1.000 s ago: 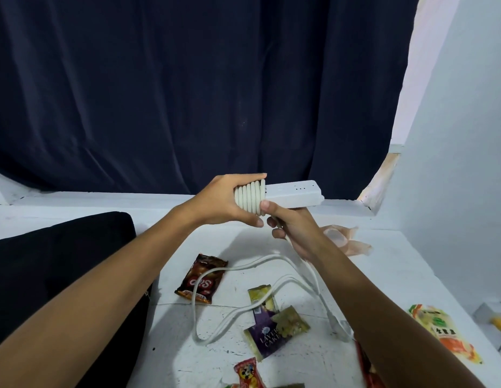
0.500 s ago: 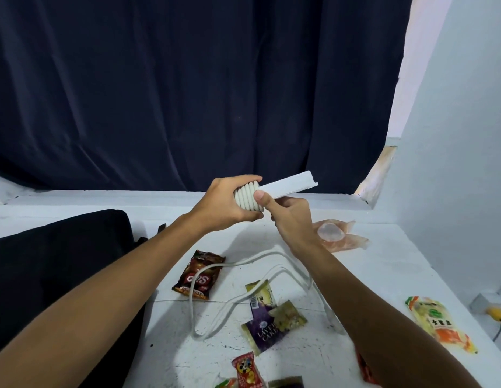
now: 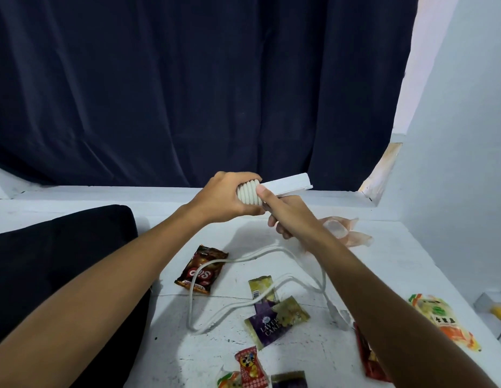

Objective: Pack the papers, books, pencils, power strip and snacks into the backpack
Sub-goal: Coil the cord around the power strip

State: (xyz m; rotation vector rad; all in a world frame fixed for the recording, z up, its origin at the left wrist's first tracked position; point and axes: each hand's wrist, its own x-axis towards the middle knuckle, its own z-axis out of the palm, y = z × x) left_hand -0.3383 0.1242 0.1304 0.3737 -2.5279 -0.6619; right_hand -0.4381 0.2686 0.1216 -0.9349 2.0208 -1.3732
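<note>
- The person holds the white power strip (image 3: pixel 285 184) up in the air above the white table (image 3: pixel 389 264), well clear of everything lying on it.
- The left hand (image 3: pixel 224 200) grips the near end of the strip, fingers curled round the turns of white cord (image 3: pixel 247 195) wound about that end.
- The strip's bare far end sticks out to the right of that hand, tilted slightly upward, toward the dark curtain (image 3: pixel 187 88).
- The right hand (image 3: pixel 288 217) sits just below and beside the strip, its thumb pressed against the last turn of the coil; its fingers are curled under, and the loose cord appears to run down from them.
- The loose cord (image 3: pixel 260 299) hangs from the hands to the table, where it loops left and doubles back toward the right forearm.
- One loop crosses a brown snack packet (image 3: pixel 201 271); another crosses a gold and purple cake wrapper (image 3: pixel 274 320).
- A small red sweet wrapper (image 3: pixel 249 365) lies at the table's near edge, with more packets partly cut off beside it.
- A dark red packet (image 3: pixel 366 357) shows from under the right forearm.
- An orange and green packet (image 3: pixel 442 320) lies well apart at the right side of the table.
- A pale pink clear bag (image 3: pixel 344 231) lies just beyond the right wrist.
- The black backpack (image 3: pixel 48 264) sits at the left of the table, under the left forearm.
</note>
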